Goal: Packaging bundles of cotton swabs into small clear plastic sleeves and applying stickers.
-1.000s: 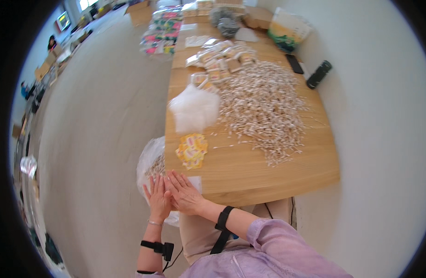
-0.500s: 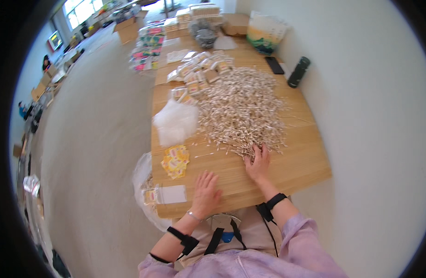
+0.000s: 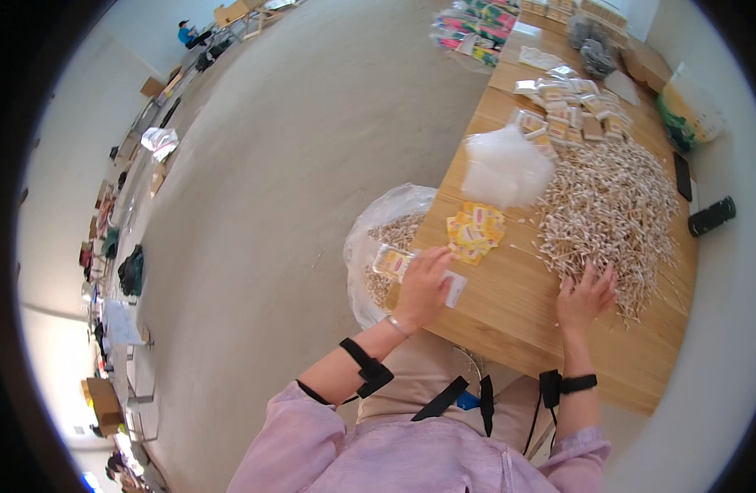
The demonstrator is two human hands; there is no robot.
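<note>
My left hand [image 3: 425, 289] lies over a small clear bag [image 3: 455, 289] at the table's near left corner, fingers stretched out. A packet [image 3: 392, 262] with a yellow and white label, seemingly the filled end of that bag, juts past the table edge beside my hand. The palm hides the middle of the bag. My right hand [image 3: 587, 297] rests at the near edge of a big heap of cotton swabs [image 3: 612, 205], fingers spread and touching the swabs. Some yellow cards [image 3: 476, 230] lie in a loose pile beyond my left hand.
A large clear sack [image 3: 361, 234] of swabs stands on the floor by the left table edge. Empty clear bags [image 3: 509, 168], packed swab packets [image 3: 571, 107], a phone [image 3: 682, 177] and a dark bottle [image 3: 712, 216] lie on the wooden table [image 3: 509, 329]. A wall borders the right side.
My view has swung to the left. My left hand has moved from bare tabletop onto the clear bag at the corner. My right hand stays at the heap, its fingers more spread.
</note>
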